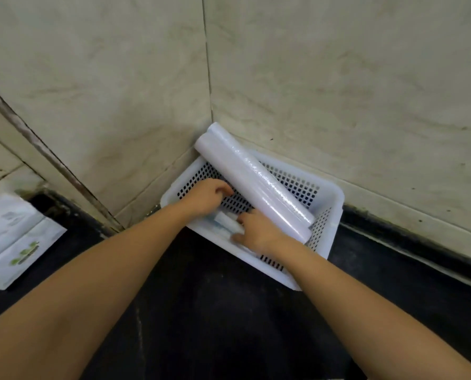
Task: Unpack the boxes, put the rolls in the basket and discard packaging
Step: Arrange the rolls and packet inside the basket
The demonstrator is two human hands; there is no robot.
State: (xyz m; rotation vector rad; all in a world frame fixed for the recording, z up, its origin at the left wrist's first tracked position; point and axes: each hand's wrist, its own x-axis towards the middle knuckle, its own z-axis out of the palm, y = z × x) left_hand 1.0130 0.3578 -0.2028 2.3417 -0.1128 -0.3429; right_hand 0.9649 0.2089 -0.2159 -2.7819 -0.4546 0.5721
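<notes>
A white perforated plastic basket (335, 204) sits on the dark counter, pushed into the corner of the tiled walls. Two long white rolls of clear film (253, 185) lie side by side across it, their far ends sticking out over the rim against the wall. My left hand (206, 196) reaches into the basket, fingers curled down on its floor. My right hand (256, 231) rests on a small white roll (227, 222) lying in the basket's near part, fingers closed around its end.
White packaging with green print (12, 239) lies on the counter at the far left. Beige marbled wall tiles (338, 91) close off the back and left. The dark counter (215, 311) spreads out in front of the basket.
</notes>
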